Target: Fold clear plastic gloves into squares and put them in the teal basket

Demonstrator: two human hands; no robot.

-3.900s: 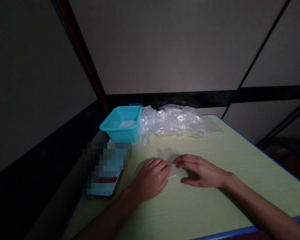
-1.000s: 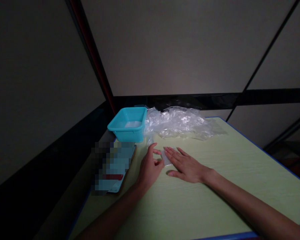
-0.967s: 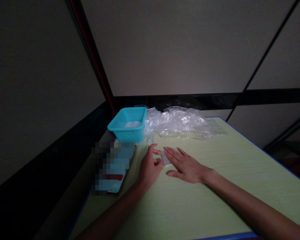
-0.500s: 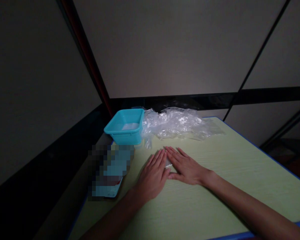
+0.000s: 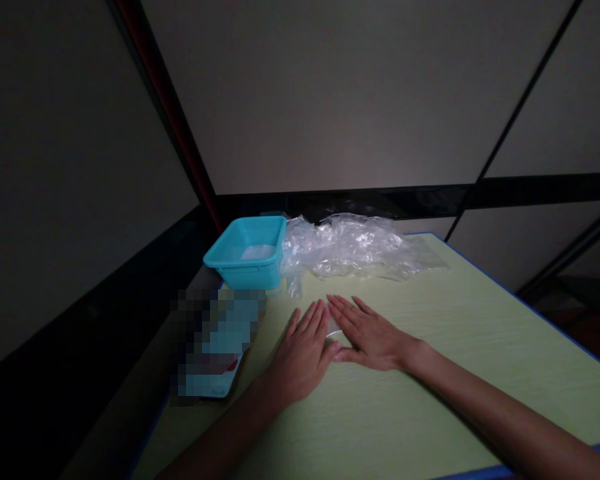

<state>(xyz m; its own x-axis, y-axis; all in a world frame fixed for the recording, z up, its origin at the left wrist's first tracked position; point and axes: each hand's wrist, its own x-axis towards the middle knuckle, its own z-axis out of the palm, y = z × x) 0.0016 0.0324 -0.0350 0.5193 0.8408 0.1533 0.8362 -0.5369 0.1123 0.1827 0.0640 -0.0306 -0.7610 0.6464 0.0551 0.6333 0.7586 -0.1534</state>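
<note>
Side by side on the table [image 5: 370, 420], my left hand [image 5: 303, 353] and my right hand [image 5: 367, 333] lie flat, palms down, with fingers stretched forward. Their thumbs meet or nearly meet at the tips. Between them shows a small piece of clear, whitish plastic [image 5: 333, 327], which looks like a thin bag or film. Both palms cover most of it, so its full shape is hidden. Neither hand grips anything.
At the back left stands a turquoise plastic basket [image 5: 245, 273] with something white inside. Crumpled clear plastic bags [image 5: 355, 247] lie along the table's back edge. A blurred-out light-blue object [image 5: 230, 333] rests at the left edge. A wall [image 5: 330, 100] rises behind the table.
My left hand has shifted slightly left, its fingers a little more spread, and the gap between the hands is slightly wider. My right hand is nearly unmoved.
</note>
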